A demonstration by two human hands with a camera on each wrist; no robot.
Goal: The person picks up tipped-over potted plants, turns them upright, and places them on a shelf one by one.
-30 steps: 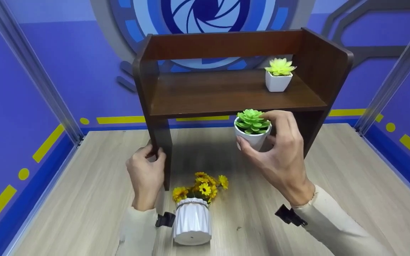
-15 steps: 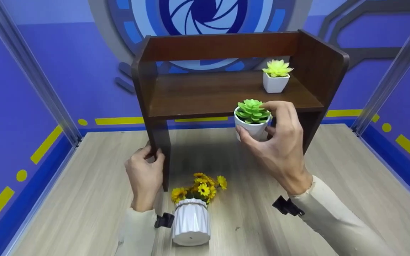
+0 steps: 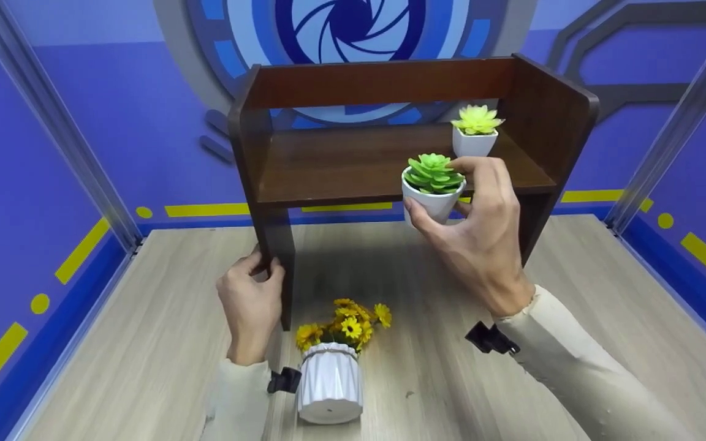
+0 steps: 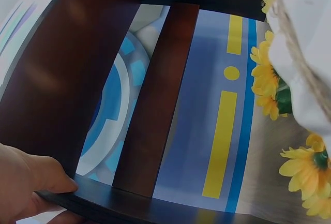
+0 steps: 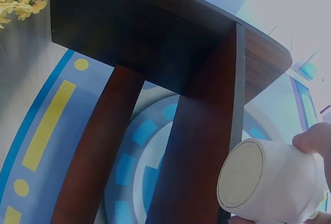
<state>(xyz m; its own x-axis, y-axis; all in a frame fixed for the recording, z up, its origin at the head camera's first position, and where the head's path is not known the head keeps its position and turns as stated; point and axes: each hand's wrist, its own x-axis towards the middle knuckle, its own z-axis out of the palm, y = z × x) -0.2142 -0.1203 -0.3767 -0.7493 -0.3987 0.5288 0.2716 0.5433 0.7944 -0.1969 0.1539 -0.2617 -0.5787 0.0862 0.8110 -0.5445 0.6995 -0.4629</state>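
Observation:
My right hand (image 3: pixel 482 229) grips a green succulent in a round white pot (image 3: pixel 431 202), thumb on the near side and fingers round the far right. The pot is in the air in front of the shelf board's front edge; in the right wrist view its underside (image 5: pixel 240 175) shows. My left hand (image 3: pixel 251 300) pinches the left side panel of the dark brown wooden shelf (image 3: pixel 341 171) below the board, and its thumb (image 4: pixel 59 180) lies on the panel in the left wrist view. A yellow-green succulent in a square white pot (image 3: pixel 474 142) stands on the board's right part.
Between the forearms, a ribbed white vase (image 3: pixel 330 386) of yellow flowers (image 3: pixel 351 324) lies on its side on the wood-grain table (image 3: pixel 144 343), flowers toward the shelf. Blue-purple printed walls (image 3: pixel 83 135) stand behind and at both sides.
My right hand has lifted the green succulent from below the shelf board's edge to about its height. The left hand keeps its hold on the side panel.

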